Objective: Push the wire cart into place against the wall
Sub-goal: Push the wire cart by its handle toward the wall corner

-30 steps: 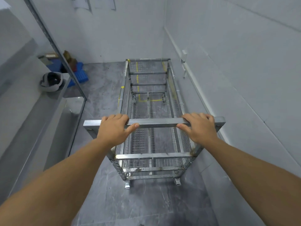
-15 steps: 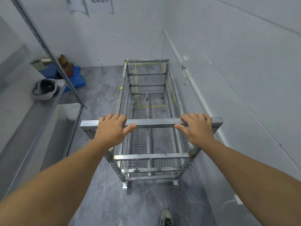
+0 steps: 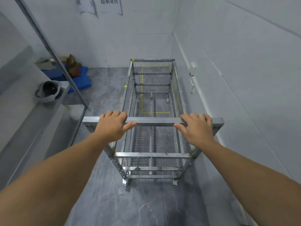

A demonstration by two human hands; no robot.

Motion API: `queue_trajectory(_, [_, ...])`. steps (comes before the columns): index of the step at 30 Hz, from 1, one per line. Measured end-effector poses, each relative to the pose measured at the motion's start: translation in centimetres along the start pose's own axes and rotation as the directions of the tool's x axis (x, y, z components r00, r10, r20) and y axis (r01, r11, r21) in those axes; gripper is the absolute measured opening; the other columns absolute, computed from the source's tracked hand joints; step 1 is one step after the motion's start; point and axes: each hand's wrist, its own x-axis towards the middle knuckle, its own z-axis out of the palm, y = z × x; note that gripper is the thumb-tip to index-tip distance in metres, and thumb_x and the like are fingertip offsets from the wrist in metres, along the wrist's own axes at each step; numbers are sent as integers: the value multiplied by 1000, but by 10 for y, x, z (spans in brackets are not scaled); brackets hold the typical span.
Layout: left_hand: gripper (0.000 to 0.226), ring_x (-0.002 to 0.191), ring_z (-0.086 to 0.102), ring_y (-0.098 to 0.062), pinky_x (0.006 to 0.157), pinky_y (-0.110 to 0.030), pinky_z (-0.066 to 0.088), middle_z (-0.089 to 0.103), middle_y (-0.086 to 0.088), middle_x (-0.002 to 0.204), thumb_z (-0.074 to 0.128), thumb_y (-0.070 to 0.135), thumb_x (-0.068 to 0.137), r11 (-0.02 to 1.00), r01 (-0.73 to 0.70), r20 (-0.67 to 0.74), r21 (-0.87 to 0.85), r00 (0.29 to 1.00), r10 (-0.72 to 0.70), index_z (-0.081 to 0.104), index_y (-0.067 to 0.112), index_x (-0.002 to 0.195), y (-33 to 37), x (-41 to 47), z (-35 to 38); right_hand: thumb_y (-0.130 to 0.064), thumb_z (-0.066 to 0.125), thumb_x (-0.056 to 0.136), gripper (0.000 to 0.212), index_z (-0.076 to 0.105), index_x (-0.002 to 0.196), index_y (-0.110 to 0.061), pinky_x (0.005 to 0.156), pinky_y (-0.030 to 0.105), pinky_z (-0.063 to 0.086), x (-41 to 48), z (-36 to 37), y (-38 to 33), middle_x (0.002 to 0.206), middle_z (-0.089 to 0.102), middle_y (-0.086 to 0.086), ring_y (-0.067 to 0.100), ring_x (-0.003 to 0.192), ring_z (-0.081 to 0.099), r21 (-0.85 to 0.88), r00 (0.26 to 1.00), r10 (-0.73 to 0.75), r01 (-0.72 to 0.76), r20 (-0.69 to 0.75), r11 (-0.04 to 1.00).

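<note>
A long, empty steel wire cart (image 3: pixel 153 154) on castors stands lengthwise on the grey floor, its right side close along the white right wall (image 3: pixel 236 66). Its far end is near the back wall (image 3: pixel 130 39). My left hand (image 3: pixel 112 124) grips the left part of the cart's square handle bar (image 3: pixel 154 122), fingers over the top and thumb under. On the right part of the same bar, my right hand (image 3: pixel 197 126) holds in the same way. Yellow floor tape (image 3: pixel 155 112) shows through the mesh.
A slanted metal post (image 3: pixel 53 56) and a grey ledge (image 3: pixel 24 115) with a helmet (image 3: pixel 48 91) run along the left. A blue crate (image 3: pixel 81 79) with brown items sits in the back left corner. White fittings (image 3: pixel 193 69) protrude from the right wall.
The cart has rolled forward toward the back wall with both hands still on the bar. The paper signs on the back wall have come further into view.
</note>
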Motion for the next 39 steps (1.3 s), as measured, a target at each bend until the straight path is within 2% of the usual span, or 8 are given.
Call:
queue_trajectory(7, [65, 94, 31, -15, 87, -37, 29, 44, 7, 98, 10, 80, 78, 1000, 14, -12, 2, 1000, -14, 47, 28, 91, -3, 51, 1, -71, 31, 91, 51, 60, 107, -33, 98, 42, 29, 47, 14, 15, 92, 55, -8, 21, 93, 51, -30, 997, 6, -9, -80, 999])
queue_trajectory(10, [59, 94, 31, -15, 88, -37, 28, 43, 7, 99, 12, 78, 81, 1000, 5, -17, 10, 1000, -4, 43, 30, 90, -10, 79, 2, -72, 30, 90, 52, 59, 110, -34, 98, 42, 28, 75, 18, 17, 95, 57, -6, 21, 96, 51, -45, 998, 14, -17, -59, 999])
queue_trajectory(15, [64, 98, 34, -18, 88, -37, 26, 43, 6, 99, 9, 79, 79, 1000, 4, -12, 22, 1000, -4, 46, 28, 92, -29, 128, 2, -71, 27, 91, 52, 56, 114, -35, 100, 41, 26, 124, 22, 14, 101, 56, -6, 20, 101, 50, -61, 999, 30, -31, -10, 998])
queue_trajectory(20, [67, 104, 37, -19, 90, -38, 27, 46, 6, 105, 11, 78, 81, 1000, -7, 8, 25, 1000, 7, 52, 29, 103, -52, 178, 1, -72, 22, 90, 56, 54, 115, -35, 98, 40, 27, 173, 27, 6, 100, 55, -6, 20, 101, 49, -59, 999, 50, -50, -1, 997])
queue_trajectory(26, [66, 100, 36, -19, 92, -39, 27, 40, 7, 99, 6, 79, 76, 1000, -9, 8, 22, 1000, 8, 46, 29, 94, -78, 227, -3, -72, 27, 90, 54, 56, 117, -35, 99, 40, 27, 224, 41, -4, 100, 56, -7, 20, 101, 50, -48, 997, 69, -70, -16, 996])
queue_trajectory(32, [67, 105, 39, -22, 96, -41, 27, 41, 7, 99, 7, 80, 75, 999, -24, 8, 21, 1000, 24, 47, 29, 94, -100, 267, -4, -75, 19, 87, 60, 55, 112, -35, 97, 39, 26, 266, 48, -12, 97, 53, -8, 19, 99, 49, -43, 996, 89, -89, -18, 995])
queue_trajectory(39, [62, 104, 38, -21, 96, -42, 25, 38, 7, 99, 7, 80, 76, 1000, -28, 13, 12, 1000, 28, 42, 31, 89, -114, 316, -4, -76, 18, 88, 59, 55, 111, -36, 97, 40, 27, 315, 60, -8, 95, 55, -9, 20, 98, 50, -36, 996, 86, -87, -37, 996])
